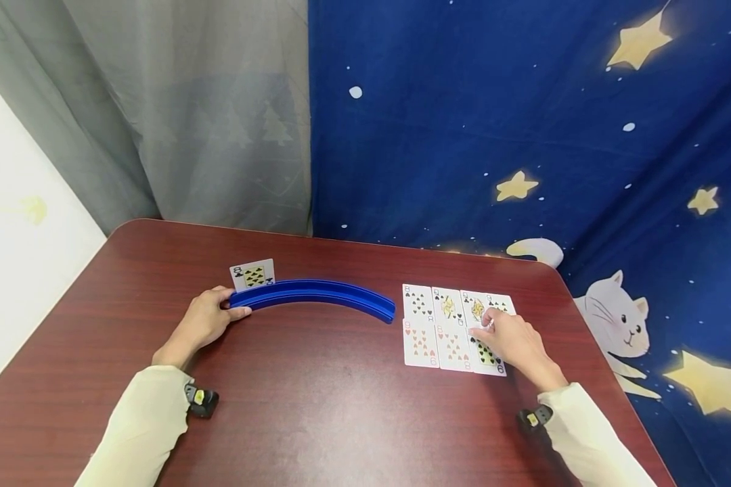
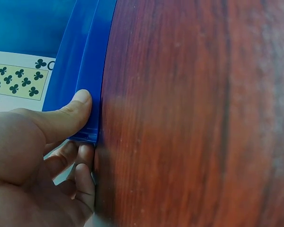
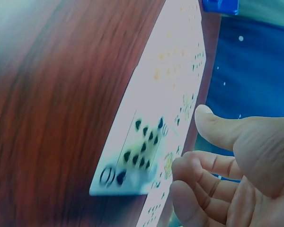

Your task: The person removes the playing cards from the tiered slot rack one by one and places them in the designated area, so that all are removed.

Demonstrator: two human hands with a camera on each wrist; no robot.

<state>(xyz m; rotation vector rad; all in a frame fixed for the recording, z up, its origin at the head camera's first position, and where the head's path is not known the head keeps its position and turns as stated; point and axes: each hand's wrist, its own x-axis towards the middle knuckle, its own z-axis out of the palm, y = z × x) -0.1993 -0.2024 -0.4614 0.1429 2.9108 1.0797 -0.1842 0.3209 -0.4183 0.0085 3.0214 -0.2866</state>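
Note:
My left hand (image 1: 206,318) grips the left end of a curved blue card holder (image 1: 317,291), its thumb on the front face in the left wrist view. A clubs card (image 1: 252,273) with a yellow panel stands upright in the holder near that hand. My right hand (image 1: 514,338) hovers at the right end of two rows of face-up playing cards (image 1: 419,341). Its thumb and bent fingers are apart, with nothing between them in the right wrist view. Below them lies a spades card (image 1: 487,358) with a yellow panel; the hand partly hides the upper row's right-hand cards (image 1: 502,303).
The cards lie on a reddish-brown wooden table (image 1: 317,406), to the right of the holder. Behind the table's far edge hang a grey curtain (image 1: 219,135) and a blue star-patterned curtain (image 1: 432,149). Both wrists carry small black cameras (image 1: 202,400).

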